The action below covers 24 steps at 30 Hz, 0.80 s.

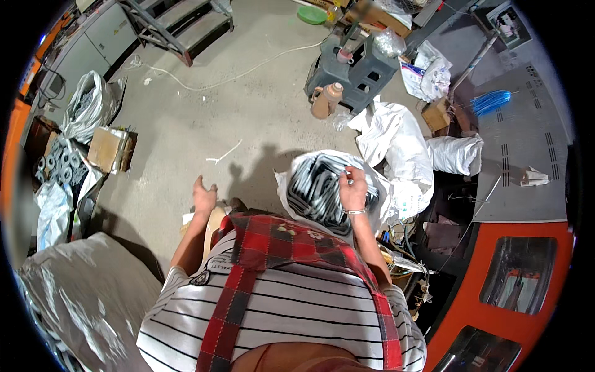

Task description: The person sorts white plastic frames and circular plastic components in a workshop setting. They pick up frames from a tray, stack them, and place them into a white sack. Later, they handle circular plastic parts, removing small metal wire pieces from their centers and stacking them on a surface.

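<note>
My left hand (205, 195) is held out over the concrete floor, its fingers apart and nothing in it. To the right, my right hand (353, 190) hovers over an open white woven sack (284, 187), a bracelet at its wrist. Its fingers are loosely curled and apart, and I make out nothing held in them. Long black and grey pieces (315, 193) fill the sack's mouth, partly smeared by motion, so their kind is unclear. Part of them is hidden under my right hand.
A slack white sack (396, 139) adjoins the filled one. Beyond stand a tan jug (326, 101) and a grey plastic stool (365, 74). An orange machine (458, 282) borders the right. At left are a sack of grey rings (65, 162) and a large covered bulk (93, 297).
</note>
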Each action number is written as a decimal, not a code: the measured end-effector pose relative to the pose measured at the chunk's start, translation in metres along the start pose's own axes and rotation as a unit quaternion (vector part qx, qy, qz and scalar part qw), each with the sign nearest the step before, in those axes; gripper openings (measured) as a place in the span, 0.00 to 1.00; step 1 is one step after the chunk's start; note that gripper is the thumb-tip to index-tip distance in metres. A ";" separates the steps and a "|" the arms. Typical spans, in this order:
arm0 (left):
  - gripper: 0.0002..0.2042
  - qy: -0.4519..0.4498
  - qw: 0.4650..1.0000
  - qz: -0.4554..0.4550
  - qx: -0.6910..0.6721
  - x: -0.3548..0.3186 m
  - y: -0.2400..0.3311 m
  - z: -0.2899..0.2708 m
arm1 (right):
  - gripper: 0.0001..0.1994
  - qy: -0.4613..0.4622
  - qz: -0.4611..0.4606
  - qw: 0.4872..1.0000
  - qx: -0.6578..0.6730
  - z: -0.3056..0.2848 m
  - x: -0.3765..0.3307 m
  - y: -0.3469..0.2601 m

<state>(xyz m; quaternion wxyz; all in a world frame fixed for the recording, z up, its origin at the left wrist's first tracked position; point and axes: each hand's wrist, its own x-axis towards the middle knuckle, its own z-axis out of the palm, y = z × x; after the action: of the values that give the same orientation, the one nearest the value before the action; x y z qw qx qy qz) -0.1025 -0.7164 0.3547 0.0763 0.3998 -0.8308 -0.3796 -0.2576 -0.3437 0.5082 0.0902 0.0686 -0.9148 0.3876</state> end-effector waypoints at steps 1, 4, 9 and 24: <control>0.30 0.006 0.999 -0.040 0.006 0.010 -0.008 -0.021 | 0.09 -0.030 -0.004 1.000 0.002 0.026 0.009 -0.015; 0.29 0.045 0.995 -0.080 -0.047 0.045 -0.028 -0.090 | 0.07 -0.073 -0.078 0.994 0.025 0.099 0.034 -0.053; 0.18 0.158 0.979 -0.106 -0.068 0.089 -0.098 -0.139 | 0.09 -0.187 -0.173 0.964 -0.074 0.199 0.071 -0.049; 0.08 0.495 0.792 -0.295 -0.204 0.102 -0.185 -0.327 | 0.16 -0.583 -0.290 0.713 -0.260 0.528 0.206 -0.149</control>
<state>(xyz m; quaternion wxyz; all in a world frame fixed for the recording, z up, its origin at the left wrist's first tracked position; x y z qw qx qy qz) 0.0821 -1.0491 0.4377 0.4411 0.7336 -0.4251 -0.2944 -0.4879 -0.8388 0.2963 -0.3389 0.5170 -0.7856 -0.0272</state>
